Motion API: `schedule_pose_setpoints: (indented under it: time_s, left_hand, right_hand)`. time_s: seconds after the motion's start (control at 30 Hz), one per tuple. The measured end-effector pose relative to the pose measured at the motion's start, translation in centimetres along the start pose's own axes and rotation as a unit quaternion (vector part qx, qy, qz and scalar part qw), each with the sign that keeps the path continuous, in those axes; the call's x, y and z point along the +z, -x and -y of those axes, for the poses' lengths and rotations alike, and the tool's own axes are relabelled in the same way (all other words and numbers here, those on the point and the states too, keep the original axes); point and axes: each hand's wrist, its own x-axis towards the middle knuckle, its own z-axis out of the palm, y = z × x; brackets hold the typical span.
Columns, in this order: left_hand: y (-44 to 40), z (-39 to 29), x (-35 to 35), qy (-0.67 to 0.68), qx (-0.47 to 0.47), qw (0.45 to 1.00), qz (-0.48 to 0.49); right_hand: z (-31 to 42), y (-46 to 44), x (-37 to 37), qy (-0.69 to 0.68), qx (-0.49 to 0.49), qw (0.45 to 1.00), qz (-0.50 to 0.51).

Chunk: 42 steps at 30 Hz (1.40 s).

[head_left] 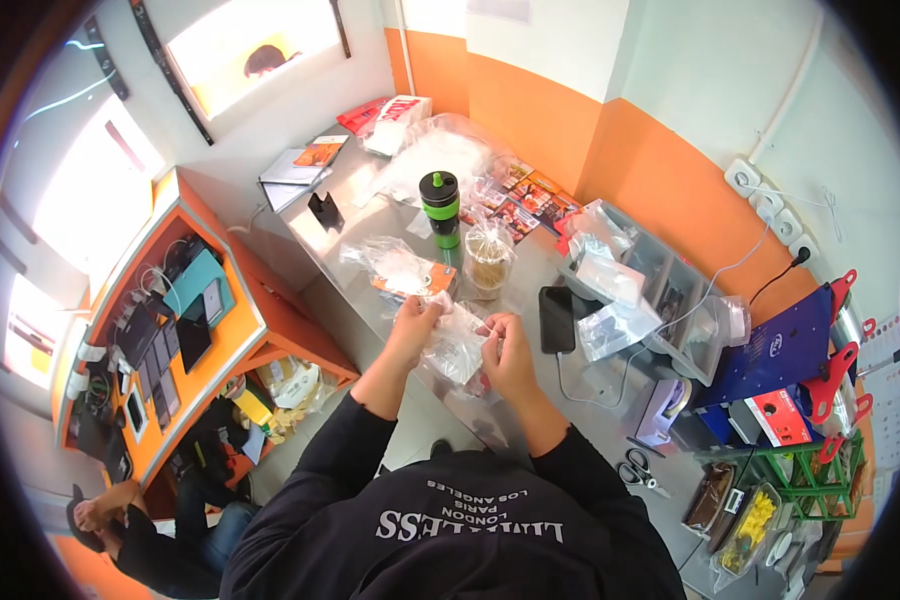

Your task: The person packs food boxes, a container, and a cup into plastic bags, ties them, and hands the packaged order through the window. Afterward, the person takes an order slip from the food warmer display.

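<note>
A crumpled clear plastic bag (454, 350) is stretched between my two hands above the metal table's front edge. My left hand (412, 330) pinches its upper left part, fingers closed. My right hand (509, 358) has its fingertips closed on the bag's right side. Whatever the bag may contain is hard to make out. Just beyond the hands lies an orange-and-white card or packet (432, 278), partly under another clear bag (385, 258). A plastic-wrapped cup (487, 265) and a green-and-black tumbler (440, 208) stand upright behind them.
Right of my hands, a black phone (556, 320) lies with a cable attached. Beyond it is a grey divided bin (670, 290) of packets. Scissors (638, 470) and a tape dispenser (664, 412) lie nearer. At left stands an orange counter (220, 330) with phones; a person's hands (110, 505) show below.
</note>
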Motion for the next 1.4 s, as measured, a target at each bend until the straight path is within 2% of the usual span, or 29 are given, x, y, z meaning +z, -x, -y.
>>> schedule_pose_setpoints:
  time_s: [0.17,0.3,0.4,0.47,0.6,0.67,0.8,0.87,0.9,0.97,1.2,1.4]
  left_hand:
    - [0.3,-1.0,-0.8,0.027,-0.013,0.998,0.060]
    - [0.5,-1.7,-0.6,0.070,-0.024,0.995,0.066]
    - [0.5,-2.0,-0.4,0.024,-0.020,0.998,0.049]
    - [0.8,-2.2,-0.2,0.037,-0.006,0.998,0.057]
    - [1.3,-3.3,-0.4,0.029,-0.009,0.998,0.054]
    - [1.4,-3.7,-1.2,0.008,-0.019,0.996,0.092]
    - [0.5,-2.5,-3.0,0.078,-0.012,0.986,0.144]
    - [0.7,-2.6,-3.3,-0.017,0.047,0.986,0.162]
    - [0.4,-2.1,-3.5,-0.016,0.047,0.986,0.160]
    - [-0.2,-1.7,-3.7,-0.053,0.120,0.977,0.166]
    - [0.5,-2.9,-4.0,-0.003,0.073,0.983,0.169]
    - [-0.4,-1.9,-4.3,-0.057,0.090,0.977,0.185]
  right_hand:
    - [0.3,-0.3,-0.8,0.006,-0.014,1.000,-0.007]
    - [0.6,-0.4,-0.6,0.035,-0.031,0.999,0.023]
    - [0.2,-0.4,0.8,0.057,-0.006,0.998,0.019]
    - [-0.3,-0.5,2.0,0.018,0.041,0.999,-0.001]
    - [-0.1,-1.1,3.0,-0.025,0.058,0.998,-0.001]
    - [-0.3,-1.5,3.1,-0.051,0.113,0.992,0.013]
    - [-0.5,-2.0,3.1,0.019,0.103,0.993,0.058]
    - [-0.5,-2.2,3.2,-0.032,0.125,0.988,0.082]
    - [-0.9,-2.2,3.5,-0.032,0.125,0.988,0.085]
    - [-1.6,-2.3,4.0,-0.098,0.127,0.985,0.066]
    - [-2.8,-2.0,4.1,-0.096,0.157,0.981,0.057]
    - [-2.3,-2.2,4.0,-0.080,0.174,0.979,0.063]
